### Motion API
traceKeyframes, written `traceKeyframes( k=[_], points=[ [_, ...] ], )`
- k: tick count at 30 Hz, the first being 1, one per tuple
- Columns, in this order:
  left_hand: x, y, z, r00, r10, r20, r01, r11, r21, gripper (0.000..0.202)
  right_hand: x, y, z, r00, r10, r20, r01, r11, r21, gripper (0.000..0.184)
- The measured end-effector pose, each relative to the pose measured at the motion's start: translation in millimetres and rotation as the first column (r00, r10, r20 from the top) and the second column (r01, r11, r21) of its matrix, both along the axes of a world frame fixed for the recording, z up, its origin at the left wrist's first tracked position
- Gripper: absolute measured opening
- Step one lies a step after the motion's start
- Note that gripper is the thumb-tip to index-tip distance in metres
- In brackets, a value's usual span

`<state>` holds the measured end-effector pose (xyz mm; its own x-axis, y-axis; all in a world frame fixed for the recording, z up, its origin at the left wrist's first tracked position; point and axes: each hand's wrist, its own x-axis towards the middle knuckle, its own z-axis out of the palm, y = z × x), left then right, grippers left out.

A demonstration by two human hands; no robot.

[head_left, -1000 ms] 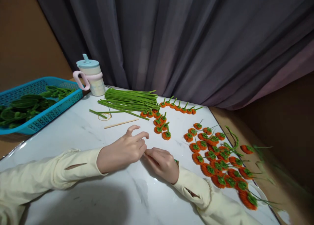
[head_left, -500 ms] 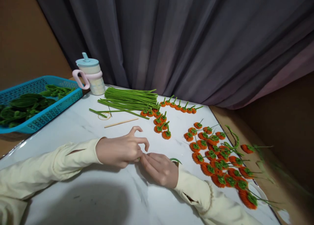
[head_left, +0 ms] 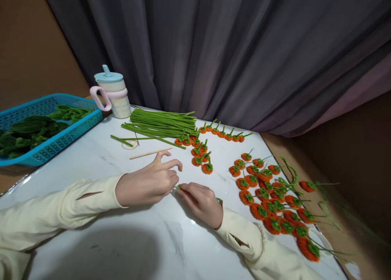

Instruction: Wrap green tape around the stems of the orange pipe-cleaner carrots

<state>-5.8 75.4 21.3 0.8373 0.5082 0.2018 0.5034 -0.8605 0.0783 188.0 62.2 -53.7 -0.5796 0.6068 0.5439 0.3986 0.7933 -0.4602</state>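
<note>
Head view, only 1 angle here. Working low on the white marble table (head_left: 91,166), both hands meeting near the middle. Left hand (head_left: 146,184) curling in from 9 o'clock, index finger lifted, thumb and lower fingers pinched together; right hand (head_left: 200,200) coming from 5 o'clock, fingers closed. Both pinching the same green pipe cleaner (head_left: 177,187), just a sliver peeking out between the fingertips and another bit at the right wrist, rest hidden under the right hand.

Guessing on handling: super light, fuzzy, soft wire core, bending easily and keeping the bend, so gripping close to the spot being shaped, not squeezing the fluff flat.

Sitting around: orange pipe-cleaner pumpkins (head_left: 269,198) piling up at 3 o'clock, smaller row (head_left: 200,149) at 1 o'clock, green stem bundle (head_left: 163,123) at 12, wooden stick (head_left: 149,153) beside it, lidded cup (head_left: 111,92) at 11, blue basket (head_left: 67,135) at 10.
</note>
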Motion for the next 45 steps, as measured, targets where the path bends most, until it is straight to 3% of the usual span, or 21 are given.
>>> traceKeyframes(
  k=[4,8,13,16,25,31,36,41,45],
  points=[
    [0,-1,-0.7,1.000,-0.024,0.016,0.024,1.000,-0.016,0.018,-1,-1,1.8,1.000,-0.010,-0.009,0.010,0.999,-0.039,0.014],
    [0,0,4.0,0.999,-0.023,0.032,0.028,0.987,-0.161,0.019,0,-1,0.8,1.000,-0.003,-0.026,0.002,1.000,-0.009,0.013],
    [-1,4,7.9,0.998,-0.004,0.069,0.029,0.928,-0.371,0.020,3,-1,-4.3,0.997,0.072,-0.005,-0.069,0.979,0.191,0.014],
    [-1,6,5.4,0.998,-0.022,0.067,0.048,0.904,-0.424,0.022,4,-1,-5.8,0.996,0.088,0.021,-0.090,0.948,0.306,0.021],
    [5,-4,-0.4,0.995,0.077,0.063,-0.056,0.958,-0.281,0.027,2,-3,-4.4,1.000,0.028,-0.001,-0.027,0.962,0.273,0.018],
    [5,-5,-0.5,0.999,-0.045,-0.031,0.042,0.994,-0.102,0.019,2,-3,-2.7,1.000,0.016,0.015,-0.020,0.957,0.289,0.015],
    [4,-5,-5.8,0.996,-0.048,-0.081,0.051,0.998,0.030,0.021,1,-3,-1.6,1.000,0.016,0.007,-0.018,0.953,0.302,0.013],
    [3,-5,-5.8,0.992,-0.052,-0.114,0.055,0.998,0.023,0.020,1,-3,-3.8,0.999,0.037,0.038,-0.047,0.946,0.322,0.017],
    [3,-6,-4.3,0.997,-0.023,-0.069,0.021,0.999,-0.038,0.018,1,-2,-3.9,0.999,0.047,0.009,-0.048,0.972,0.232,0.010]
  ],
)
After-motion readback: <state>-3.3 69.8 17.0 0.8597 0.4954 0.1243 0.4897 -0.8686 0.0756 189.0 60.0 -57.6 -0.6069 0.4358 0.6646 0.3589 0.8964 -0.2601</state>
